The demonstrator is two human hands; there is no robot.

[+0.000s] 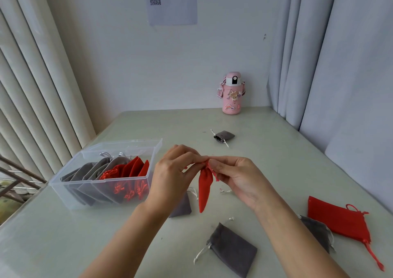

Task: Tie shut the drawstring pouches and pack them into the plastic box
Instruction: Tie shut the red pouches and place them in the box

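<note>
Both hands meet above the table (255, 150), the left hand (170, 175) and right hand (238, 175) each pinching the gathered neck of a red drawstring pouch (204, 189) that hangs between them. The clear plastic box (102, 184), holding grey and red pouches, sits just left of the left hand.

Lit softly by daylight from the left through pale vertical blinds (32, 97). Faintly shadowed across the pale green tabletop (272, 163). Bowed at the edges by wide-angle distortion; slightly soft overall.
</note>
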